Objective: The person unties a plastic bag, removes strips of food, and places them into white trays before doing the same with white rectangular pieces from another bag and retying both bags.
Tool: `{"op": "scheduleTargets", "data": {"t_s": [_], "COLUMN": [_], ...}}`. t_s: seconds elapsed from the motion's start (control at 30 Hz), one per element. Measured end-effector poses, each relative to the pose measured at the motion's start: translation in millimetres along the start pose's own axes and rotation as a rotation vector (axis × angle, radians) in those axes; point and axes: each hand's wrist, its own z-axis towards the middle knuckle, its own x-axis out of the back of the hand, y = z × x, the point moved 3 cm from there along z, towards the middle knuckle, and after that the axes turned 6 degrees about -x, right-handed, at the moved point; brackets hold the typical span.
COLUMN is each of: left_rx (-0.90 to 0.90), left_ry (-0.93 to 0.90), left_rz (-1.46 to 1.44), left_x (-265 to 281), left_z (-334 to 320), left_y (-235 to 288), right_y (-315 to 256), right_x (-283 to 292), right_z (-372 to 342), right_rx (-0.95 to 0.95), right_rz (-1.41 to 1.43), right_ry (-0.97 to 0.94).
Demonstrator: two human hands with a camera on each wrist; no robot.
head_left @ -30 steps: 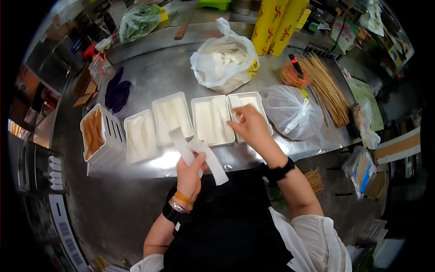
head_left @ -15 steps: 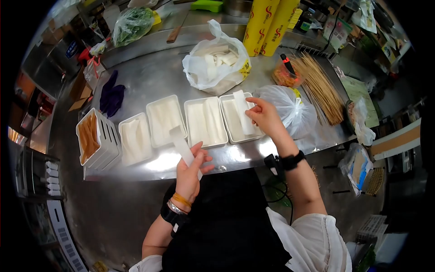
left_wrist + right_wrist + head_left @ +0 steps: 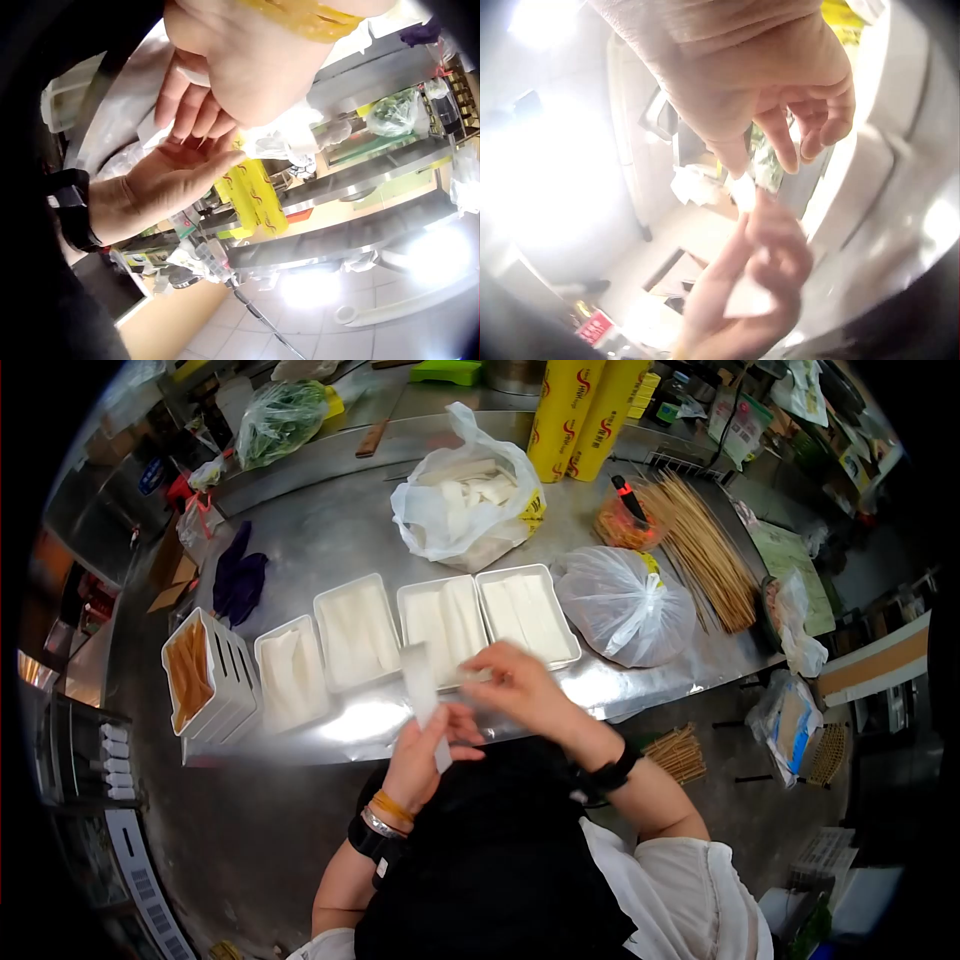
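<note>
My left hand (image 3: 420,755) pinches a thin, flat white strip (image 3: 420,678) between thumb and fingers, its free end pointing up toward the trays. My right hand (image 3: 520,690) is beside it, with fingers loosely bent and nothing seen held; in the right wrist view its thumb comes right up to the strip (image 3: 742,191). Beyond the hands, a white tray (image 3: 563,658) at the right holds white strips laid flat side by side. Left of it stand several similar trays of strips, among them a middle tray (image 3: 318,622). An open plastic bag (image 3: 430,530) behind them holds more white pieces.
A tied plastic bag (image 3: 625,610) sits right of the trays, near bamboo skewers (image 3: 705,550) and a tub of orange food (image 3: 615,528). At the left are stacked white baskets (image 3: 240,685) with brown strips and a purple cloth (image 3: 238,580). Yellow rolls (image 3: 580,430) stand behind.
My right hand laid a strip in the rightmost tray, let it go, and came back left toward my left hand. My left hand still holds a strip.
</note>
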Motion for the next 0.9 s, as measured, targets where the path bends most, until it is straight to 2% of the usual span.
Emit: {"op": "scheduleTargets", "data": {"t_s": [0.03, 0.1, 0.13, 0.23, 0.3, 0.37, 0.47, 0.57, 0.6, 0.67, 0.77, 0.87, 0.9], "left_rx": [0.048, 0.143, 0.168, 0.064, -0.061, -0.202, -0.344, -0.418, -0.451, -0.467, -0.476, -0.463, -0.470], "left_ry": [-0.054, -0.160, -0.199, -0.191, -0.028, 0.083, 0.159, 0.237, 0.293, 0.295, 0.322, 0.322, 0.316], "left_rz": [0.008, 0.026, 0.041, 0.165, 0.303, 0.443, 0.576, 0.719, 0.736, 0.795, 0.860, 0.878, 0.882], "left_x": [-4.1, -14.1, -15.4, -7.8, 6.5, 24.6, 47.9, 67.2, 74.4, 86.7, 85.3, 84.2, 84.5], "left_z": [-0.8, -3.8, -4.8, -3.0, 0.0, 0.5, -2.6, -5.3, -5.8, -5.1, -4.3, -2.9, -3.9], "left_y": [-2.9, -7.7, -7.9, -6.3, 2.2, 6.7, 7.3, 11.1, 9.1, 9.3, 8.5, 12.6, 13.4], "right_y": [-1.5, 1.1, -8.5, 10.3, 17.9, 32.6, 71.3, 76.9, 67.5, 34.3, 27.5, 42.8, 40.3], "right_x": [-13.9, -25.5, -20.8, 23.7, 64.4, 97.2, 110.0, 102.1, 97.1, 78.4, 51.9, 31.2, 28.0], "right_z": [-9.8, -21.4, -25.5, -8.0, 15.5, 38.2, 67.1, 71.6, 67.3, 58.0, 68.6, 86.8, 90.3], "right_rx": [0.046, -0.105, -0.179, -0.284, -0.171, -0.205, -0.216, -0.056, 0.009, 0.143, -0.023, -0.114, -0.146], "right_rz": [0.159, 0.349, 0.377, 0.323, 0.243, 0.040, -0.102, -0.628, -0.705, -0.868, -0.491, -0.392, -0.449], "right_ry": [-0.071, -0.156, -0.113, 0.126, 0.286, 0.285, 0.282, 0.240, 0.338, 0.531, 0.310, 0.212, 0.210]}}
